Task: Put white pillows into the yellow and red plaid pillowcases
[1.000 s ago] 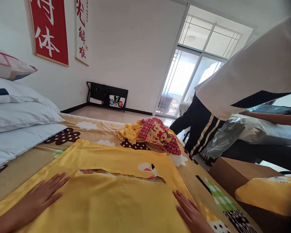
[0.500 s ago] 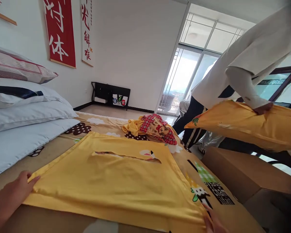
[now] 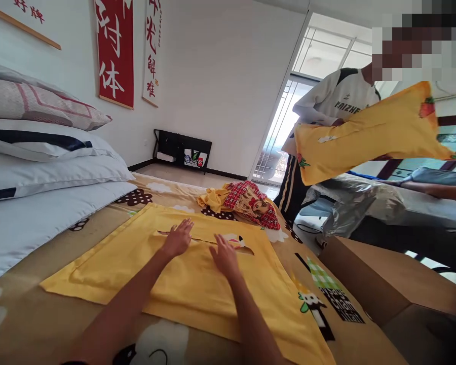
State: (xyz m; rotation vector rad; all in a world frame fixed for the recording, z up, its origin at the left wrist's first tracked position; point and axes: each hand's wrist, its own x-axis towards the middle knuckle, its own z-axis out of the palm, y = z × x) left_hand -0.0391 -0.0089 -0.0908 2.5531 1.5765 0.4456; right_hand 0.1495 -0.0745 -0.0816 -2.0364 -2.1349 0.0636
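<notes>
Pillowcase [image 3: 182, 284]; two hands flat.

Under the left hand [image 3: 179, 238] and right hand [image 3: 224, 255] lies a plain yellow pillowcase [image 3: 175, 284]. Beyond the hands sits a red-checked cloth [image 3: 253, 203]; around them, a tan bedsheet [image 3: 30, 319] with brown-and-white cartoon prints.

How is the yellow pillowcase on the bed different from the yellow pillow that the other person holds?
The yellow pillowcase lies flat and looks empty on the bed; the yellow pillow looks filled and is held up in the air. The left hand and right hand rest open on the pillowcase; another person holds the pillow. Both are yellow with small cartoon prints.
</notes>
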